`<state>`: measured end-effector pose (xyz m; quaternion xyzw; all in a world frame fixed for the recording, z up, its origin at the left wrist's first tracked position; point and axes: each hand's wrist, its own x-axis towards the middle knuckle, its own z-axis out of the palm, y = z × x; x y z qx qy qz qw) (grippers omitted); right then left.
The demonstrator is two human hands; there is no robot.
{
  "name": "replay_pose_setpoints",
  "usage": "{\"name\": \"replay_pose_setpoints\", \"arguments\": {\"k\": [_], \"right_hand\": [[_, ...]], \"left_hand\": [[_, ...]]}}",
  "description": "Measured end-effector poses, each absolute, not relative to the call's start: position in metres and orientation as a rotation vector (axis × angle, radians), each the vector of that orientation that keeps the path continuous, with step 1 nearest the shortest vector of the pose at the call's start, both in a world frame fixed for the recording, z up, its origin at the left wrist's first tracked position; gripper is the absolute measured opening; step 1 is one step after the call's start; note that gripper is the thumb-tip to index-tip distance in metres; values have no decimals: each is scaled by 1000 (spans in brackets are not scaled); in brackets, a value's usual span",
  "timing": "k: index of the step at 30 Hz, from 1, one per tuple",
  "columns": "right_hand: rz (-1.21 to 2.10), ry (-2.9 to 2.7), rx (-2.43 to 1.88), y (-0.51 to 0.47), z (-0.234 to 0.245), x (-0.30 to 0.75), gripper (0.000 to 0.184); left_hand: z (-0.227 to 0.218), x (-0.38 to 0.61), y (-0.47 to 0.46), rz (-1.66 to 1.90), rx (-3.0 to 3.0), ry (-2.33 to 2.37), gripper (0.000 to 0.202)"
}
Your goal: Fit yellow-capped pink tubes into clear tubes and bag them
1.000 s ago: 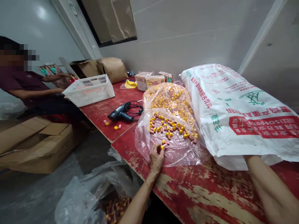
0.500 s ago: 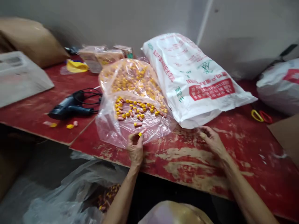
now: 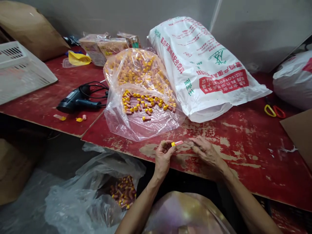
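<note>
A small pink tube with a yellow cap [image 3: 177, 143] is pinched between the thumb and fingers of my left hand [image 3: 163, 157], its pink end pointing right. Close by on the right, my right hand [image 3: 204, 150] has its thumb and fingertips nearly together; something thin and see-through seems to be at their tips, too faint to name. Both hands are above the front of the worn red table [image 3: 234, 146]. Behind them lies an open clear plastic bag [image 3: 156, 128], with many similar capped tubes [image 3: 136, 76] inside and near its mouth.
A large white printed sack [image 3: 195, 65] lies behind my right hand. On the left are a heat gun [image 3: 78, 99] with its cord and a few loose pieces. Scissors [image 3: 274, 111] lie at right. Below the table edge, another plastic bag [image 3: 73, 198] holds more tubes.
My left hand has moved right with the tube, away from the bag's mouth. My right hand has come left from beside the sack, and the two hands are now close together.
</note>
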<state>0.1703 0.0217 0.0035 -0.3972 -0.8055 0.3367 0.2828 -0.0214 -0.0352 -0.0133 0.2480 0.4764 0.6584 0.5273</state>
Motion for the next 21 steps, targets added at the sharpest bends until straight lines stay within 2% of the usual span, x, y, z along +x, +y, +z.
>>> {"name": "replay_pose_setpoints", "arguments": {"k": [7, 12, 16, 21], "right_hand": [[783, -2506, -996, 15, 11, 167, 34], [806, -2458, -957, 4, 6, 149, 31], [792, -2295, -1143, -8, -5, 133, 26], [1050, -2144, -1368, 5, 1, 136, 29]], "left_hand": [[-14, -15, -44, 1453, 709, 1206, 25], [-21, -4, -53, 1415, 790, 1308, 27], [-26, 1, -57, 1403, 728, 1297, 32], [-29, 2, -49, 1303, 849, 1233, 33]]}}
